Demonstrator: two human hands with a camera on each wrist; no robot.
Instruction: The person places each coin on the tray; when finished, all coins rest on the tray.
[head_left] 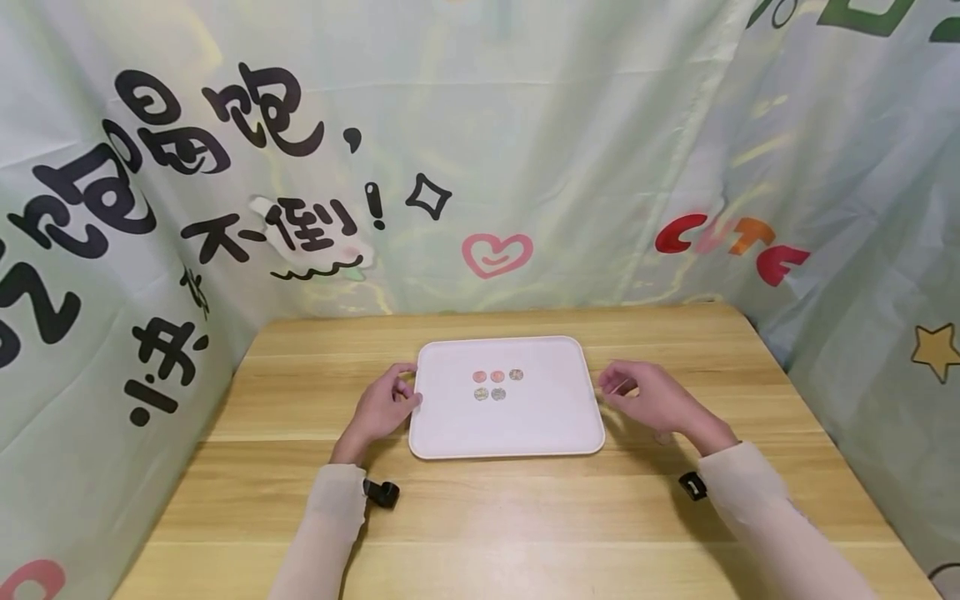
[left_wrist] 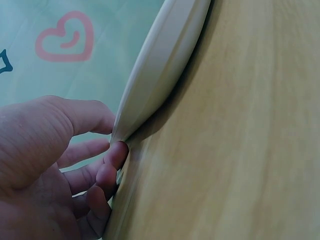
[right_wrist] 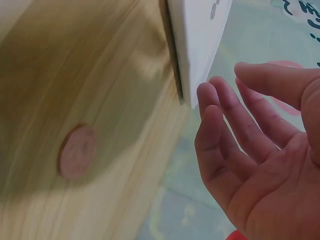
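Note:
A white rectangular tray (head_left: 536, 425) with rounded corners lies in the middle of the table. Toward its upper middle are several coins in two rows: two reddish coins (head_left: 488, 377) and a silvery coin (head_left: 516, 375) behind, two silvery coins (head_left: 490, 394) in front. My left hand (head_left: 385, 406) pinches the tray's left rim, thumb at the top edge and fingers at the underside in the left wrist view. Just off the right rim, my right hand (head_left: 645, 392) hovers with relaxed, slightly bent fingers and nothing in them. Below it, a reddish coin (right_wrist: 78, 152) rests on the table.
The wooden table (head_left: 480, 525) extends around the tray on all sides. A printed cloth (head_left: 585, 167) hangs behind it and along both sides. Each wrist carries a small black camera, one at the left sleeve (head_left: 337, 500), one at the right sleeve (head_left: 750, 483).

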